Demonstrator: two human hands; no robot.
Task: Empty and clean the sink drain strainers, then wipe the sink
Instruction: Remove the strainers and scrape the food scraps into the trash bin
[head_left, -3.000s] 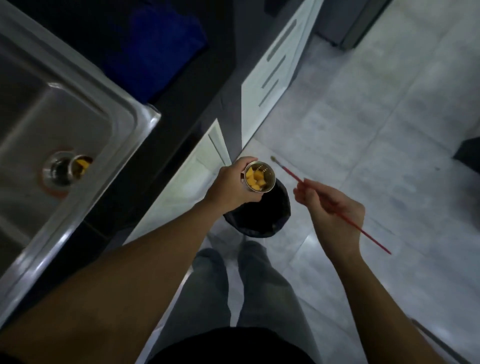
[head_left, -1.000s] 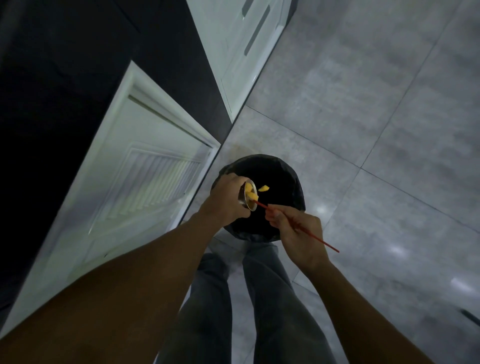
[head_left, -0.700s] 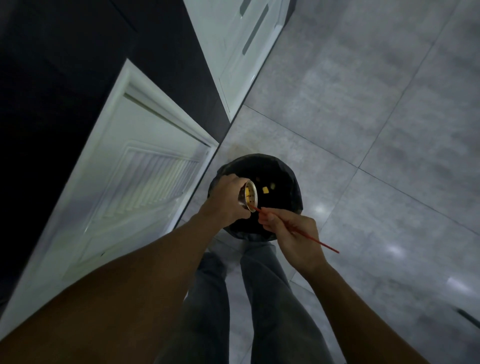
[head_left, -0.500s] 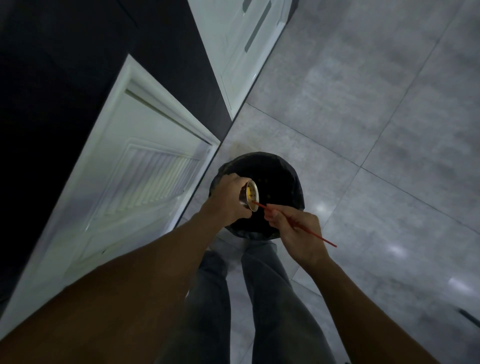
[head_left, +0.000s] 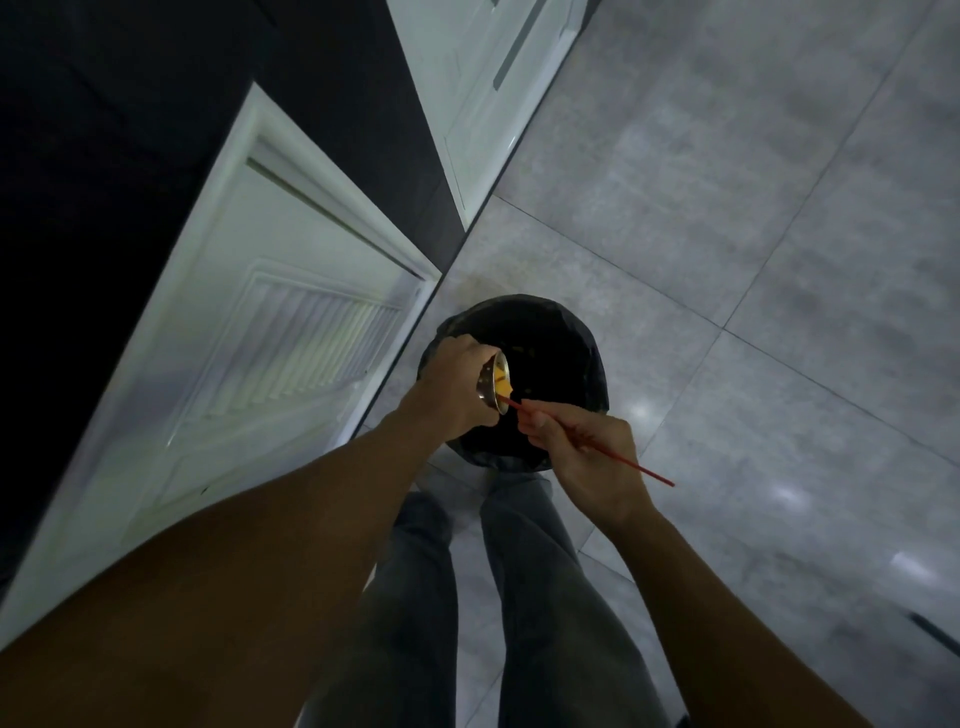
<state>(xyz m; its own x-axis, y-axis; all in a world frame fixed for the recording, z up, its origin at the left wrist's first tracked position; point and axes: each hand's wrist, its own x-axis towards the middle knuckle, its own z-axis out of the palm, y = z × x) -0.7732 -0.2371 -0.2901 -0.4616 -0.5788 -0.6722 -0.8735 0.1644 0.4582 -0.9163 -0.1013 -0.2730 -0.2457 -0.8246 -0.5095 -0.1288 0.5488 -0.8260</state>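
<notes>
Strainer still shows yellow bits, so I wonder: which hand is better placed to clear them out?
The right hand: its red stick already reaches the strainer, which the left hand tilts over the bin.

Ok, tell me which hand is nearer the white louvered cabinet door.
Left. The left hand, gripping the strainer over the black bin, sits just right of the louvered door. The right hand, holding the red brush, is farther out across the bin.
</notes>
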